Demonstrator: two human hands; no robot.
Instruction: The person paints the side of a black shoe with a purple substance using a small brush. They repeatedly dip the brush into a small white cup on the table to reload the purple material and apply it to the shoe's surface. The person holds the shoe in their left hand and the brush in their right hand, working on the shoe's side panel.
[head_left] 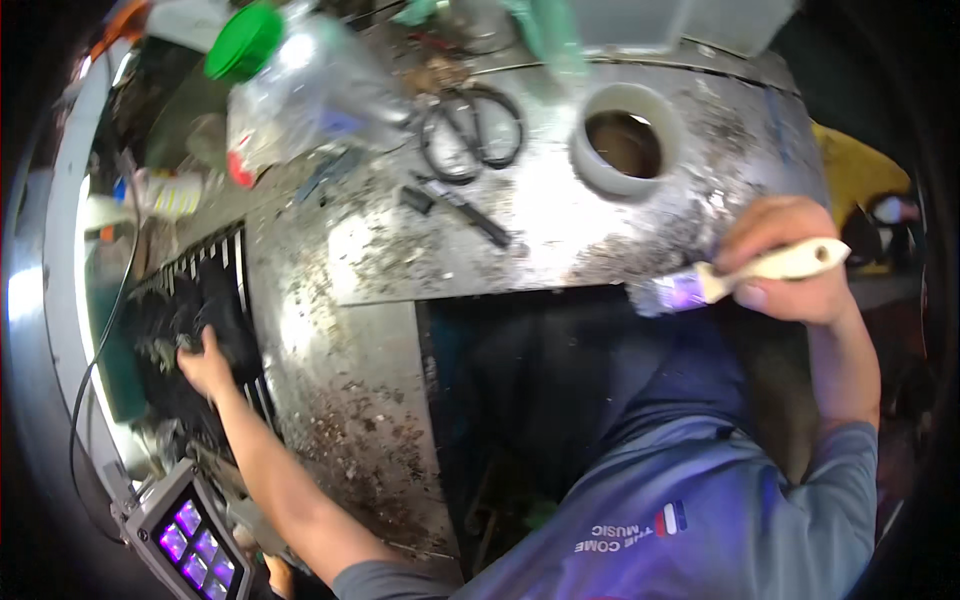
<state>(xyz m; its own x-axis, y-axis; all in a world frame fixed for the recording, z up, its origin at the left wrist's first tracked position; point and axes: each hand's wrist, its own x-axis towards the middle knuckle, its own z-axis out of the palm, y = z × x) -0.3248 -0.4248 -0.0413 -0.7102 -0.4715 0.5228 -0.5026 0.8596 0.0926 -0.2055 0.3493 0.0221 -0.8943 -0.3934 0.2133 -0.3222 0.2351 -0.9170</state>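
Note:
My right hand [790,265] is closed round a flat paintbrush [810,257] with a cream wooden handle, held level near the table's front edge. Its pale bristles point left. Beyond the brush, a round white pot [587,165] stands on the metal table, with brown liquid inside. Far to the left, my left hand [207,370] reaches out with thumb and finger apart, at dark black pieces [215,300] lying on a slatted rack [243,270]. The dark pieces blend together, so their kind is hard to make out.
Black-handled scissors [480,130] and a black pen-like tool [465,212] lie on the stained metal table [370,350]. A clear plastic jar [320,85] with a green lid lies at the back left. A purple-lit lamp [190,545] stands at lower left, beside a hanging cable [100,345].

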